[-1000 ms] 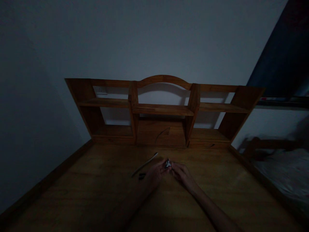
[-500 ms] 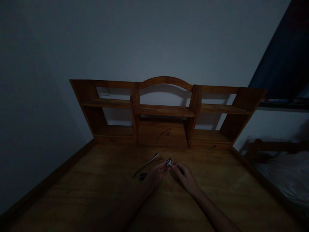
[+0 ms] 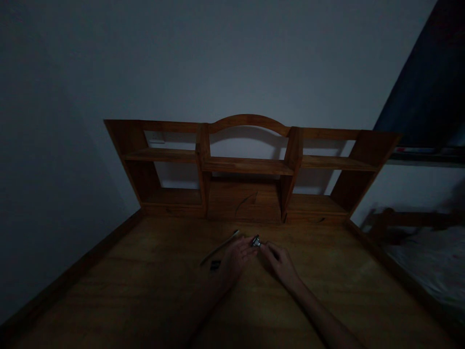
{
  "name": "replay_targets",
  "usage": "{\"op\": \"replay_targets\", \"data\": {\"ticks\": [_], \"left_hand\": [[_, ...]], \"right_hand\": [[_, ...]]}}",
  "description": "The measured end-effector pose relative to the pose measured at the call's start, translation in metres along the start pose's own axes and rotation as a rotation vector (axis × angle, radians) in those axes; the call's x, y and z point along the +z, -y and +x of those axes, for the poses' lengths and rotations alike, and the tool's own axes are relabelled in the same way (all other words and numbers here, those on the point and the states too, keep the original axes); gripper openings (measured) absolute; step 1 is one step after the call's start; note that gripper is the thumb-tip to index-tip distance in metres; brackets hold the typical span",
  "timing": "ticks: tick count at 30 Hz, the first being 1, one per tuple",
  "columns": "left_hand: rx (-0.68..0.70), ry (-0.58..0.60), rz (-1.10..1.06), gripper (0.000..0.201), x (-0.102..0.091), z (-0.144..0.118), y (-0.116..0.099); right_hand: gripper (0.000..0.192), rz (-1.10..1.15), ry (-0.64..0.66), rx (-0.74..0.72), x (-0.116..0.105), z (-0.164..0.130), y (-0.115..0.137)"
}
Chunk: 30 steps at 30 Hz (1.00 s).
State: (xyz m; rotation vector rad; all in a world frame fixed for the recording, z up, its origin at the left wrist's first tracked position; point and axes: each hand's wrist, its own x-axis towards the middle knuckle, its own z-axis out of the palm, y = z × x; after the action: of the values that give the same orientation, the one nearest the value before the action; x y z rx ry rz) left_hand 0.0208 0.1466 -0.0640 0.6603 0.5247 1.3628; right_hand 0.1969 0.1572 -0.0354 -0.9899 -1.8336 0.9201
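A small silver object with a black part [image 3: 256,241] is held just above the wooden desk; it is too small and dark to name. My left hand [image 3: 234,257] has its fingertips on the object's left side, the other fingers loosely spread below. From the right, my right hand [image 3: 279,264] pinches the object's edge between thumb and index finger. Left of my left hand lies a small black piece [image 3: 215,265]. A thin, light stick-like thing [image 3: 220,247] with a dark spot near its far end lies slanted behind that hand.
The wooden desk [image 3: 152,281] has raised side edges. At its back stands a wooden shelf unit [image 3: 247,166] with an arched top, against a pale wall [image 3: 232,58]. A dark curtain [image 3: 428,92] hangs at the right, above pale bedding [image 3: 432,257].
The fingers of my left hand have loosened and spread a little. The silver object has tilted slightly between my hands. The pieces on the desk have stayed put.
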Motion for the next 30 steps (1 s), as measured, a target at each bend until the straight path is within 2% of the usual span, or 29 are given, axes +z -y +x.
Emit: {"op": "replay_targets", "data": {"ticks": [5,11,16,23,30], "left_hand": [[0.034,0.058,-0.079,0.030,0.004,0.000,-0.001],[-0.140,0.078,-0.094,0.040,0.009,0.003,-0.004],[-0.073,0.083,-0.122,0.035,0.010,0.000,-0.004],[-0.044,0.042,-0.142,0.039,0.014,-0.003,-0.005],[-0.017,0.074,-0.159,0.041,0.012,-0.003,-0.003]], "right_hand": [[0.039,0.011,-0.030,0.009,0.000,0.001,0.000],[0.036,0.001,-0.051,0.003,0.000,0.001,0.001],[0.036,-0.063,-0.081,0.009,0.000,0.001,-0.004],[0.036,-0.092,-0.076,0.005,-0.002,0.001,-0.003],[0.039,-0.104,-0.067,0.012,-0.001,0.001,-0.003]]}}
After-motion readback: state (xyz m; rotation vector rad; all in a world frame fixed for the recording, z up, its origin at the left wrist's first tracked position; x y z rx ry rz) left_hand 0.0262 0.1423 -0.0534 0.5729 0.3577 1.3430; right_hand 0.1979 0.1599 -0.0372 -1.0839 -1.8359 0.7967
